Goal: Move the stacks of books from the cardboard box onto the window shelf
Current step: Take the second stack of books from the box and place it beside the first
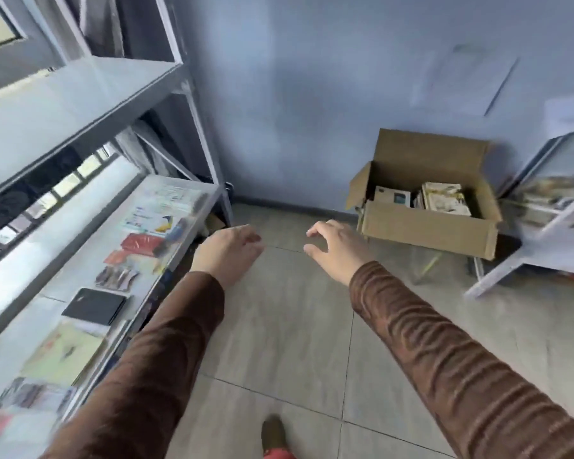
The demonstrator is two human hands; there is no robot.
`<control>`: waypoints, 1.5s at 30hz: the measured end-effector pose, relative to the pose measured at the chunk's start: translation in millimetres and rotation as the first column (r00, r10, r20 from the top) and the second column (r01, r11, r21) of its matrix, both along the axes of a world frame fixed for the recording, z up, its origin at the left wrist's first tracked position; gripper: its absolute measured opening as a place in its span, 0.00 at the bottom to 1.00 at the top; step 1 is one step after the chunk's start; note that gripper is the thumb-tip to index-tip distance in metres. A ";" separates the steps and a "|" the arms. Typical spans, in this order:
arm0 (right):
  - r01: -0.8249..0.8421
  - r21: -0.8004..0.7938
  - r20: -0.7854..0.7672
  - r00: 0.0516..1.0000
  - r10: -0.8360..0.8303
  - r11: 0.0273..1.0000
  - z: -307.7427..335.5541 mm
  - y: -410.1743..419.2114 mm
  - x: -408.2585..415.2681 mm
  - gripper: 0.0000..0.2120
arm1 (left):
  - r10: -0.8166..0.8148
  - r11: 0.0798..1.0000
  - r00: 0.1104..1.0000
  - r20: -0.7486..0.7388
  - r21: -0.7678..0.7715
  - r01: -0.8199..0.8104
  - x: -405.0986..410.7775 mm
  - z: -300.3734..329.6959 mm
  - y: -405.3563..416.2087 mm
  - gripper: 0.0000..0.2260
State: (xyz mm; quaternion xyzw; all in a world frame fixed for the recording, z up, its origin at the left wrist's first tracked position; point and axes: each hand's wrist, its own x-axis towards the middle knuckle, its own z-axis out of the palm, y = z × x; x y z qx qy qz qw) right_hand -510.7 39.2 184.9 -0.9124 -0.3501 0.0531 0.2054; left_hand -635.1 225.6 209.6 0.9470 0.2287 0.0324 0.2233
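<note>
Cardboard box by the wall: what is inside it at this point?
The cardboard box holds a stack of yellowish books at the right and a pale, dark-fronted one at the left. The front wall hides the bottom, so the depth of the stacks cannot be seen.

Pale blue wall (pixel 312 94) with taped paper sheet (pixel 461 77), grey tiled floor (pixel 279 326), second grey rack (pixel 543 233) at right, daylight from left.

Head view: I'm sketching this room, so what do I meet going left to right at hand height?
Window shelf with books lying on it → left hand → right hand → cardboard box holding books → white rack at the right edge.
</note>
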 end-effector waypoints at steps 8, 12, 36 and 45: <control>0.186 -0.108 -0.083 0.977 -0.195 0.977 -43.0 -68.7 146.6 0.15 | -0.155 0.983 0.987 -0.052 -0.109 0.148 184.5 -56.4 -40.1 0.10; 0.270 -0.150 -0.116 0.950 -0.289 0.951 -53.1 -97.6 211.2 0.14 | -0.240 0.965 0.965 -0.104 -0.137 0.225 271.4 -73.8 -61.8 0.12; 0.315 -0.234 -0.441 0.809 -0.389 0.920 -217.5 -158.0 598.4 0.21 | -0.220 0.953 0.922 -0.318 -0.272 0.134 663.0 -234.4 -144.5 0.18; 0.448 -0.344 -0.687 0.478 -0.547 0.825 -322.1 -114.4 672.7 0.28 | -0.151 0.914 0.870 -0.468 -0.402 -0.058 744.8 -340.0 -111.9 0.26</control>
